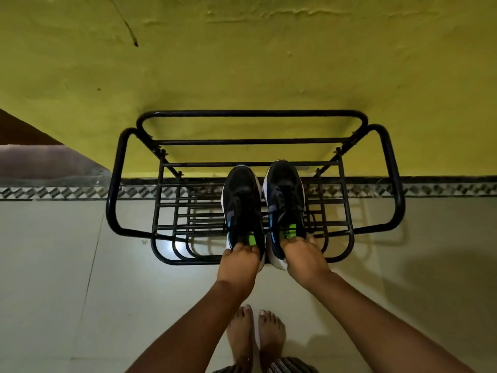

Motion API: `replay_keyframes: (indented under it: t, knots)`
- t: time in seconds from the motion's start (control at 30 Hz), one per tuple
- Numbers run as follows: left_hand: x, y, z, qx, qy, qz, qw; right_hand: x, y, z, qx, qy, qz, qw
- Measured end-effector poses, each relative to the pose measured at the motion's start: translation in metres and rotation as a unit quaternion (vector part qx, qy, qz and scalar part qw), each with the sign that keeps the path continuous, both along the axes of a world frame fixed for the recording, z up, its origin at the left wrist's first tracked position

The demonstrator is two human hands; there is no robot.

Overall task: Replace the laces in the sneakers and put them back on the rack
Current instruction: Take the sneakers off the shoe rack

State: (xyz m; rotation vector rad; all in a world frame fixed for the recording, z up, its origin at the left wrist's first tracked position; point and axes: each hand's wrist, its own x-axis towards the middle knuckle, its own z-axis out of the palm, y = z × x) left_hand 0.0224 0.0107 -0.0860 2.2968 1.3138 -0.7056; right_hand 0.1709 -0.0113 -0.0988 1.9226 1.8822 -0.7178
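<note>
1. Two black sneakers sat side by side, toes toward the wall, over the top tier of the black metal rack; whether their soles rested on the bars could not be told.
2. Left sneaker: heel end gripped by the left hand, fingers curled close together into the collar by the green lining.
3. Right sneaker: gripped the same way by the right hand, fingers curled into the opening, thumb on the outer side.
4. Black laces were threaded on both.
5. Rack stood against a yellow wall on pale floor tiles; bare feet below.
</note>
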Motion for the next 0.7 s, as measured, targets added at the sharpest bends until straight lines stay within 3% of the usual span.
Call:
replay_keyframes:
  t: [0.43,0.7]
  knots:
    - [-0.017,-0.06,0.133,0.008,-0.018,0.024,1.0,-0.016,-0.062,0.131,-0.008,0.031,-0.003,0.999]
    - [-0.044,-0.129,0.164,-0.003,-0.018,0.013,1.0,-0.046,-0.137,0.165,-0.03,0.03,-0.008,0.999]
